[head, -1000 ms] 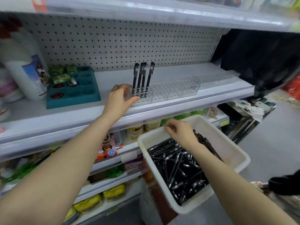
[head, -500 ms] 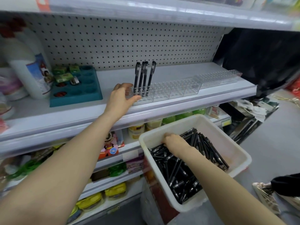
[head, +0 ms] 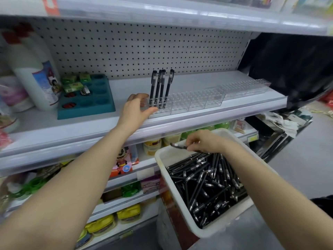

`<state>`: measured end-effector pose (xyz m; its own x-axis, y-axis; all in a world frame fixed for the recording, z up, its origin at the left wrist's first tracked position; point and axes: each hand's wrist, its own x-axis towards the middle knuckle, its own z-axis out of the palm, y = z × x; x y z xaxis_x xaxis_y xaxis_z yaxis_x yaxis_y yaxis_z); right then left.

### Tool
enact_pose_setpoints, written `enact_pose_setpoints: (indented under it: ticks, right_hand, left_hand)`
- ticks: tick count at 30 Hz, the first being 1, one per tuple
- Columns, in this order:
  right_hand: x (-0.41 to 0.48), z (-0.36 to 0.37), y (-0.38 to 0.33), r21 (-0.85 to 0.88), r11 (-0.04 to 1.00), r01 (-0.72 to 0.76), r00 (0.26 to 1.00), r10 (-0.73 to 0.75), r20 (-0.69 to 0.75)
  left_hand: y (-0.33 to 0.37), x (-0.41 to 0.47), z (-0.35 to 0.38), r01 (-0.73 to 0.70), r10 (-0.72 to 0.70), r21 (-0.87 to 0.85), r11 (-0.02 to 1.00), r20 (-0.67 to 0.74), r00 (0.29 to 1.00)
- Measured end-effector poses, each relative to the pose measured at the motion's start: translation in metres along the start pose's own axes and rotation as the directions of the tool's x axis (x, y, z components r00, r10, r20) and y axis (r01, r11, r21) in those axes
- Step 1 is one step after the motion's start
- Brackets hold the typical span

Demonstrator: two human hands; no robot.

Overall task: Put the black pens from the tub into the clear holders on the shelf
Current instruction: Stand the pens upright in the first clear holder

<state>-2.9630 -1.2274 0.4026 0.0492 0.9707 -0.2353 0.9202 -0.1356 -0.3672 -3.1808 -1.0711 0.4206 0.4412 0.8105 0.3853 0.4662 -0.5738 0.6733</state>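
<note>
A white tub [head: 182,212] at lower right is full of black pens [head: 207,181]. My right hand [head: 203,142] hovers over the tub's far end and pinches one black pen [head: 180,146], which points left. On the shelf stands a clear holder [head: 194,101] with several black pens [head: 161,87] upright at its left end. My left hand [head: 134,112] grips that left end, thumb in front and fingers behind. A second clear holder [head: 245,88] lies further right.
A teal tray [head: 100,107] with small items sits left of the holder, beside a white bottle [head: 34,74]. The shelf lip [head: 198,121] runs under my left hand. Lower shelves hold packaged goods. Something black [head: 297,65] hangs at the shelf's right end.
My right hand has risen out of the pile in the tub with one pen pinched in its fingers. My left hand has stayed on the holder's left end.
</note>
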Motion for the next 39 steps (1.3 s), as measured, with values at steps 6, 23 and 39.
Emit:
enact_pose_setpoints:
  ticks: [6,23,39]
  right_hand:
    - [-0.013,-0.067,-0.024,0.541,0.829,0.142,0.972,-0.013,-0.236]
    - [0.065,-0.092,-0.073,0.487,0.820,0.301,0.585,0.244,-0.774]
    - [0.086,-0.066,-0.064,0.287,0.953,0.093,0.725,0.133,-0.675]
  left_hand:
    - [-0.002,0.001,0.000,-0.001,0.001,0.002,1.000,0.007,1.000]
    - [-0.003,0.000,-0.001,-0.004,0.004,-0.007,1.000,0.008,1.000]
    - [-0.005,0.002,0.001,-0.004,0.004,0.018,1.000,0.002,1.000]
